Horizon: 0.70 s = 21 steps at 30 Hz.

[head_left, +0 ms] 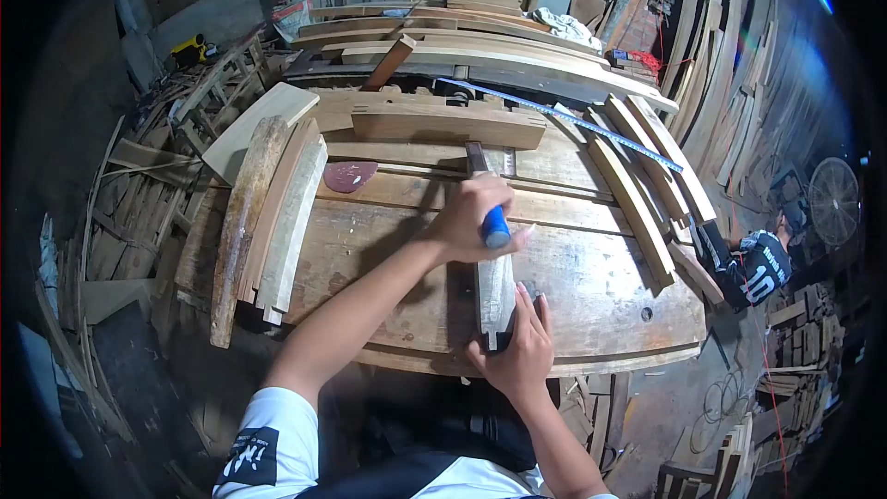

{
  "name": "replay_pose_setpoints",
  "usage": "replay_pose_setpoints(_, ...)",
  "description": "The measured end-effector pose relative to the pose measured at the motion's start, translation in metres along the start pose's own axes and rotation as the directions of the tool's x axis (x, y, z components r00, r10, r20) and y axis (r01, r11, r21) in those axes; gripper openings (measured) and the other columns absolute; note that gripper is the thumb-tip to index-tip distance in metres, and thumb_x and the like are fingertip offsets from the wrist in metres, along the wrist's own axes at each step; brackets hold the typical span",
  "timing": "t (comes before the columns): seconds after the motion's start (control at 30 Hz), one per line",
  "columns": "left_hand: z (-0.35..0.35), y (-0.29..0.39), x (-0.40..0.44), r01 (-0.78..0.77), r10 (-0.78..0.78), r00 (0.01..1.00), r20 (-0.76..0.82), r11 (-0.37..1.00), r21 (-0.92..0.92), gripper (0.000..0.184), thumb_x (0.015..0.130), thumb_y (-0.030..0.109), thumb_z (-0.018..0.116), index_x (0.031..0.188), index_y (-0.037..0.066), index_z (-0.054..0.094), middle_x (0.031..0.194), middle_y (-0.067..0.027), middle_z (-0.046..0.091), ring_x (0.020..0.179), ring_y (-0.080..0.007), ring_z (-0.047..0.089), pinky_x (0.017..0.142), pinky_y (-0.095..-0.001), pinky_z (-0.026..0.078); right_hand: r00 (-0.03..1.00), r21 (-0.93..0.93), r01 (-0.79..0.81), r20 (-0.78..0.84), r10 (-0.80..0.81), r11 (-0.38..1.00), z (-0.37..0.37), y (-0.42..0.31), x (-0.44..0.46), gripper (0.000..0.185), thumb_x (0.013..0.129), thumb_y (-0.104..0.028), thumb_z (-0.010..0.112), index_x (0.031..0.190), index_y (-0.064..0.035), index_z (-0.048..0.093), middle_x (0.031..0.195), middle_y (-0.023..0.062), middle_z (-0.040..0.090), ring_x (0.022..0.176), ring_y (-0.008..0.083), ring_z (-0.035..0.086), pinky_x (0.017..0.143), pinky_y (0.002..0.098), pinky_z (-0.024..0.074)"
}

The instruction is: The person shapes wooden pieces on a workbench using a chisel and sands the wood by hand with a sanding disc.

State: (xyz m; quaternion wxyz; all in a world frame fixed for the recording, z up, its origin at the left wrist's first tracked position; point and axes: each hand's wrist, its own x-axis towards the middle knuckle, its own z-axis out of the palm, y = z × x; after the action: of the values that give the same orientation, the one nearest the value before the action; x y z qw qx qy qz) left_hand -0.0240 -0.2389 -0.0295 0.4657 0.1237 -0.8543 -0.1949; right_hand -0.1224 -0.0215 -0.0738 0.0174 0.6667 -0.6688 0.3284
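My left hand (476,212) is closed around a blue-handled tool (496,227). Its butt end points back toward me. Beyond the fist a dark, flat strip (476,159) sticks out, which may be its blade; my fingers hide the join. Underneath lies a pale wooden piece (495,291), running lengthwise away from me, with a stepped cut at its near end. My right hand (519,346) rests around that near end, thumb on one side and fingers stretched along the other. Both hands are over the wooden workbench (397,286).
A wooden block (448,127) lies crosswise ahead, near a blue measuring strip (564,118). Reddish sandpaper (350,176) is left of my hands. Curved wood pieces (277,212) line the left edge, and wooden strips (637,203) the right. Another person (762,263) is low at the right, near a fan (833,201).
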Motion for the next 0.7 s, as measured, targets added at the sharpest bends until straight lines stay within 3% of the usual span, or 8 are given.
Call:
replay_pose_setpoints(0.1, 0.003, 0.006, -0.008, -0.100, 0.101, 0.994, 0.043, 0.995, -0.023, 0.044, 0.077, 0.037, 0.081, 0.065, 0.006, 0.052, 0.065, -0.0119, 0.054, 0.065, -0.0318, 0.057, 0.067, -0.0417, 0.047, 1.000, -0.005, 0.011, -0.004, -0.011, 1.000, 0.001, 0.001, 0.004, 0.095, 0.064, -0.032, 0.087, 0.138, 0.0121, 0.048, 0.132, 0.0281, 0.063, 0.133, 0.0357, 0.058, 0.120, 0.0540, 0.0352)
replay_pose_setpoints(0.23, -0.005, 0.001, -0.003, 0.050, -0.051, 0.998, 0.029, 0.998, 0.031, 0.042, 0.079, 0.036, 0.079, 0.066, 0.007, 0.052, 0.065, -0.0099, 0.053, 0.065, -0.0299, 0.056, 0.074, -0.0392, 0.046, 1.000, 0.016, 0.005, 0.008, -0.006, 1.000, 0.000, 0.000, 0.000, 0.097, 0.065, -0.033, 0.087, 0.141, 0.0108, 0.047, 0.135, 0.0279, 0.061, 0.133, 0.0374, 0.057, 0.119, 0.0552, 0.0353)
replay_pose_setpoints(0.27, -0.003, 0.008, -0.005, -0.030, 0.031, 0.999, 0.038, 0.999, -0.020, 0.041, 0.078, 0.035, 0.080, 0.066, 0.007, 0.052, 0.065, -0.0101, 0.053, 0.065, -0.0301, 0.055, 0.073, -0.0392, 0.046, 1.000, 0.031, 0.000, 0.005, 0.000, 1.000, 0.000, -0.001, 0.001, 0.097, 0.066, -0.033, 0.087, 0.142, 0.0098, 0.046, 0.137, 0.0277, 0.060, 0.133, 0.0381, 0.057, 0.119, 0.0557, 0.0355)
replay_pose_setpoints(0.33, 0.002, 0.023, -0.011, -0.130, 0.135, 0.990, 0.050, 0.986, -0.105, 0.037, 0.075, 0.030, 0.080, 0.067, 0.007, 0.052, 0.065, -0.0106, 0.051, 0.063, -0.0309, 0.052, 0.071, -0.0406, 0.044, 0.999, 0.036, 0.021, -0.040, -0.019, 0.999, -0.005, -0.007, 0.010, 0.093, 0.068, -0.031, 0.087, 0.144, 0.0054, 0.048, 0.139, 0.0260, 0.059, 0.132, 0.0403, 0.055, 0.116, 0.0561, 0.0373)
replay_pose_setpoints(0.4, 0.000, 0.025, -0.010, -0.106, 0.110, 0.994, 0.029, 0.988, -0.110, 0.036, 0.075, 0.028, 0.080, 0.067, 0.007, 0.052, 0.065, -0.0103, 0.051, 0.064, -0.0315, 0.052, 0.071, -0.0412, 0.044, 0.999, 0.032, 0.033, -0.042, -0.032, 0.999, -0.013, -0.015, 0.012, 0.081, 0.073, -0.027, 0.086, 0.143, -0.0021, 0.054, 0.137, 0.0226, 0.058, 0.129, 0.0434, 0.054, 0.112, 0.0564, 0.0408)
replay_pose_setpoints(0.5, -0.012, 0.028, -0.010, -0.084, 0.077, 0.995, -0.059, 0.989, -0.125, 0.033, 0.073, 0.022, 0.078, 0.067, 0.006, 0.050, 0.065, -0.0093, 0.051, 0.062, -0.0302, 0.051, 0.065, -0.0395, 0.042, 0.997, 0.101, 0.009, -0.079, -0.001, 0.995, -0.003, -0.007, 0.003, 0.074, 0.074, -0.025, 0.085, 0.139, -0.0017, 0.058, 0.132, 0.0220, 0.060, 0.125, 0.0436, 0.055, 0.111, 0.0557, 0.0424)
replay_pose_setpoints(0.67, -0.012, 0.048, -0.012, -0.196, 0.164, 0.973, -0.160, 0.957, -0.213, 0.029, 0.073, 0.018, 0.075, 0.066, 0.009, 0.049, 0.065, -0.0077, 0.048, 0.061, -0.0280, 0.050, 0.062, -0.0387, 0.041, 0.956, 0.418, -0.233, -0.068, 0.286, 0.878, -0.006, 0.002, -0.004, 0.051, 0.091, -0.021, 0.072, 0.135, 0.0014, 0.061, 0.134, 0.0272, 0.060, 0.130, 0.0462, 0.053, 0.116, 0.0559, 0.0344)
replay_pose_setpoints(0.7, -0.010, 0.052, -0.012, -0.211, 0.183, 0.974, -0.137, 0.950, -0.231, 0.030, 0.074, 0.020, 0.075, 0.066, 0.009, 0.048, 0.066, -0.0076, 0.048, 0.062, -0.0282, 0.051, 0.062, -0.0390, 0.041, 0.969, 0.352, -0.185, -0.091, 0.231, 0.918, -0.007, 0.002, -0.003, 0.053, 0.090, -0.023, 0.072, 0.136, 0.0013, 0.060, 0.136, 0.0254, 0.060, 0.136, 0.0454, 0.047, 0.117, 0.0555, 0.0329)
